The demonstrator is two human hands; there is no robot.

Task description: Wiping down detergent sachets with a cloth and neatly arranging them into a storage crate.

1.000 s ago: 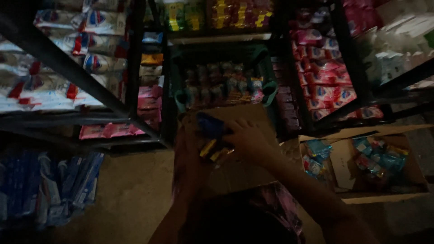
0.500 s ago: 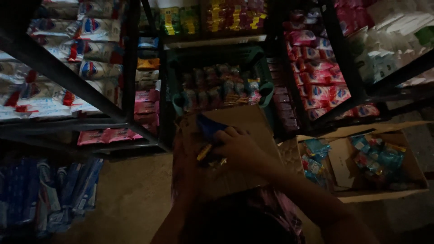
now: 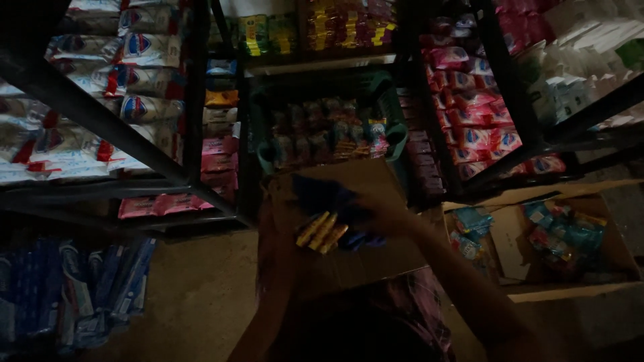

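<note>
Dim stockroom | blue packet (image 3: 322,198) in right hand (image 3: 379,214) grip | over carton (image 3: 362,258)

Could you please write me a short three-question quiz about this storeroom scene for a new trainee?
1. True or false: the right hand is over the cardboard box on the person's lap.
2. What colour are the small packets beside the blue packs? A) yellow B) white C) green
3. Where does the second open carton stand, to the person's left or right?

Key
1. True; the left hand rests at the box's left edge.
2. A
3. Right, on the floor, below the shelves.
</note>
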